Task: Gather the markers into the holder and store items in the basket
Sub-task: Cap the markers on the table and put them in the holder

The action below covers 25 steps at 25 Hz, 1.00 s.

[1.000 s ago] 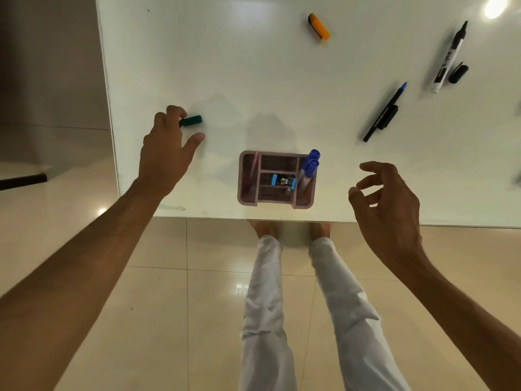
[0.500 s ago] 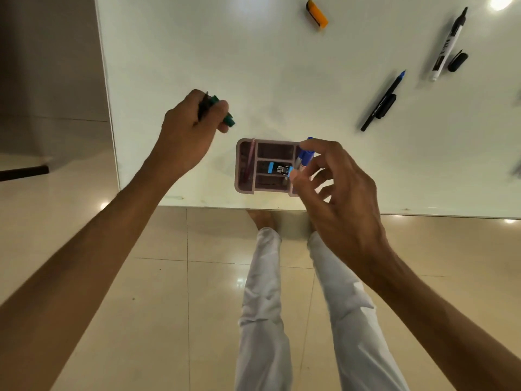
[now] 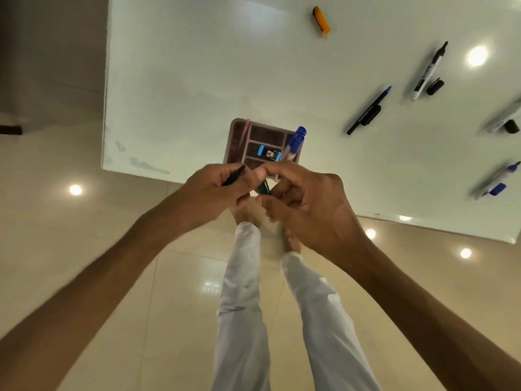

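My left hand (image 3: 214,190) is closed around a thin dark marker (image 3: 234,177) just off the white table's near edge. My right hand (image 3: 310,204) meets it, fingertips pinching the marker's green cap end (image 3: 263,188). Whether the cap is seated on the marker is hidden by my fingers. Right behind both hands stands the pink holder (image 3: 238,131), with two blue markers (image 3: 296,139) upright in its right compartment and a small blue-ended item (image 3: 269,153) in the middle one.
On the white table (image 3: 197,66) lie an orange cap-like piece (image 3: 321,19), a white-bodied black marker (image 3: 427,73) beside its black cap (image 3: 435,87), a black pen with a blue tip (image 3: 368,112), a blurred marker (image 3: 504,122) and a blue marker (image 3: 496,180). My legs stand below.
My left hand lifted the green-capped marker off the table's left side and carried it to the holder's front. My right hand came in from the right and took hold of the green end.
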{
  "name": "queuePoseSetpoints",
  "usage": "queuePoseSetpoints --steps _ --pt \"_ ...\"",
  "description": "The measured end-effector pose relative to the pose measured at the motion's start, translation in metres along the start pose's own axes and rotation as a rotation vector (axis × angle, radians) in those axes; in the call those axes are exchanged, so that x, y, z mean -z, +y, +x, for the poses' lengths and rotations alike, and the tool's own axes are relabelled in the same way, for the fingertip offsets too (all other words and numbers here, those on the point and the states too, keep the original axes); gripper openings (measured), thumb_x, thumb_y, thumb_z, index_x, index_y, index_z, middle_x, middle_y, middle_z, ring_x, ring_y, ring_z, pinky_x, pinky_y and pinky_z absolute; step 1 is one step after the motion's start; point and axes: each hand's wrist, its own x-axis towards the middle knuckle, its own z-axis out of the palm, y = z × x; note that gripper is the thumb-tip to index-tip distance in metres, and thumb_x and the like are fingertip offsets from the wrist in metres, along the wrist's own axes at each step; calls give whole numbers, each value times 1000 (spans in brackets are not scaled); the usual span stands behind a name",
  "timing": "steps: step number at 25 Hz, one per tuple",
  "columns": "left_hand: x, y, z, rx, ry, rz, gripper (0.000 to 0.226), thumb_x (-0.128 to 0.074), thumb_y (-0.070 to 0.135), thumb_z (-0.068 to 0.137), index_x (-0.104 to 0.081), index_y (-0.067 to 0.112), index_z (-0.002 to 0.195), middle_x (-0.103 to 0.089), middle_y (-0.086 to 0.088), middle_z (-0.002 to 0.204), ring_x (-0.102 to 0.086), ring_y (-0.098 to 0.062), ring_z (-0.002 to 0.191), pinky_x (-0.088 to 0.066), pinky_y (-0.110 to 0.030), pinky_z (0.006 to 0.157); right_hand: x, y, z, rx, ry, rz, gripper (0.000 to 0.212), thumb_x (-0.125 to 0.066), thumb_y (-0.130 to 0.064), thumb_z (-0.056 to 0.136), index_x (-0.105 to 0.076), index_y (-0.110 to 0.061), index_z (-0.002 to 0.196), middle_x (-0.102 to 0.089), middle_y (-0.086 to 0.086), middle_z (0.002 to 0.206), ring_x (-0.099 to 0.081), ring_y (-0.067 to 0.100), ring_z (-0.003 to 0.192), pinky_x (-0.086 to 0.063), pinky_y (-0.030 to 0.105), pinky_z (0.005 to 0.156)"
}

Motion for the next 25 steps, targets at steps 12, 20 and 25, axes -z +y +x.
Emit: queuePoseSetpoints --steps 12,20,25 --pt "-152 -88 -130 -158 284 -105 32 -48 40 110 -76 25 103 -56 13 61 -50 -7 59 -42 -22 58 -13 38 -132 -286 32 673 24 -69 -9 99 -61 2 119 -78 20 107 -79 36 99 -61 52 98" --pt "-178 -126 -175 -265 136 70 34 -43 36 113 -64 39 86 -62 28 62 -56 7 59 -38 -10 59 -64 61 -217 -244 129 797 13 -60 -9 104 -64 1 111 -79 22 102 -80 34 92 -65 33 76" --pt "-176 -151 -215 -399 238 251 31 -40 42 112 -58 28 91 -54 14 58 -53 -5 53 -35 -16 52 -93 46 -247 -221 106 738 24 -62 -15 103 -62 3 119 -80 18 102 -80 35 95 -66 42 86"
